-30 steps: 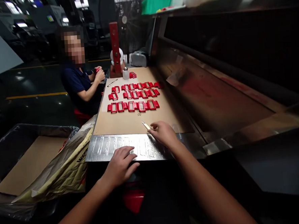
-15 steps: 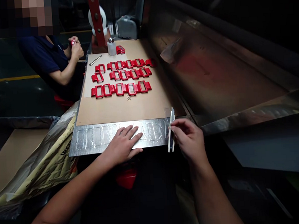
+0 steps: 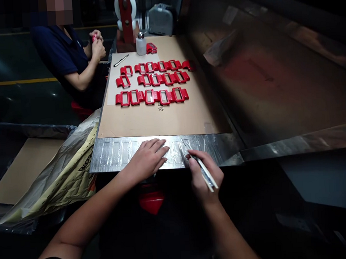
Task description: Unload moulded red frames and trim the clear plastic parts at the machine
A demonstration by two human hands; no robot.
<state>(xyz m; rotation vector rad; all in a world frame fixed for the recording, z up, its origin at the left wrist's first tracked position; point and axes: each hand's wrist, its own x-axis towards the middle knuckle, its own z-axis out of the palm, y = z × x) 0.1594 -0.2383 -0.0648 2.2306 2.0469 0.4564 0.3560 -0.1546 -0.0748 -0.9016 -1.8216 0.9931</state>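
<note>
A strip of clear film with rectangular outlines lies along the metal front edge of the table. My left hand rests flat on it, fingers stretched out and slightly apart. To its right, my right hand grips a slim white-edged tool with a dark middle. The tool's thin tip points away from me, over the film's right part; whether it touches the film I cannot tell. Several red frames with rectangular openings lie in rows beyond my hands.
Brown cardboard covers the tabletop. Toward the back are a pen-like tool, a pump bottle and tape rolls. A co-worker sits at the left with a small red piece. A metal panel rises at the right.
My right hand has moved left toward my left hand, and the tool has turned from nearly upright to slanted. My left hand stays on the film. The view has shifted slightly.
</note>
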